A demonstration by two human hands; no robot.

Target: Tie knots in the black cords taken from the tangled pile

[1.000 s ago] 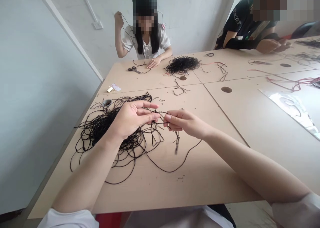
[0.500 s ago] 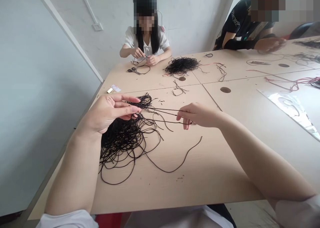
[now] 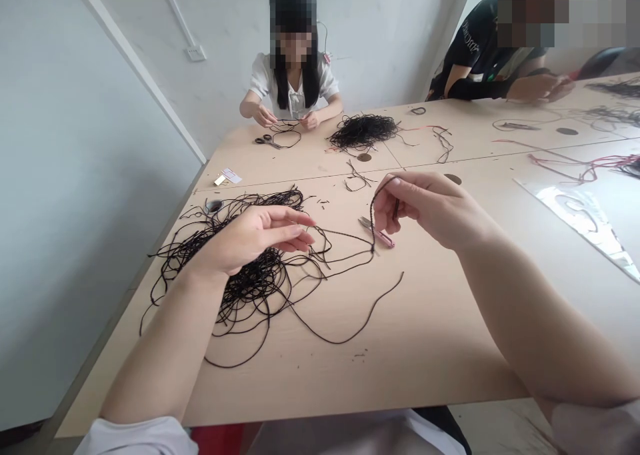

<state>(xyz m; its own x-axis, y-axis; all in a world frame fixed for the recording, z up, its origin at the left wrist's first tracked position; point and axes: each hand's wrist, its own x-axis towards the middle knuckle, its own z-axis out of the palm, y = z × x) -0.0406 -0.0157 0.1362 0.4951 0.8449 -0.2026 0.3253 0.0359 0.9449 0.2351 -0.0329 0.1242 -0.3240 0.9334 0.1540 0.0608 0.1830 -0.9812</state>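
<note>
My right hand (image 3: 417, 205) is closed on a thin black braided cord (image 3: 372, 208), pinched between thumb and forefinger. From there the cord hangs to a small knot, and strands run left from it. My left hand (image 3: 273, 235) is loosely closed, thumb against fingers, with a strand leading from its fingertips towards the knot. Beneath and beside this hand lies a tangled pile of black cords (image 3: 255, 278). Pink-handled snips (image 3: 383, 234) lie on the table just below my right fingers, partly behind the cord.
Across the wooden table (image 3: 350, 382) a person in white holds a cord near black scissors (image 3: 267, 140). Another cord pile (image 3: 364, 132) lies at the back. A clear template (image 3: 580, 218) and red cords (image 3: 593, 168) are at right. A dark roll (image 3: 214, 206) stands by the near pile.
My right hand has risen and moved slightly right, uncovering the snips. My left hand has shifted right and lower. The strands stretched between my hands have slackened, and the knot hangs down.
</note>
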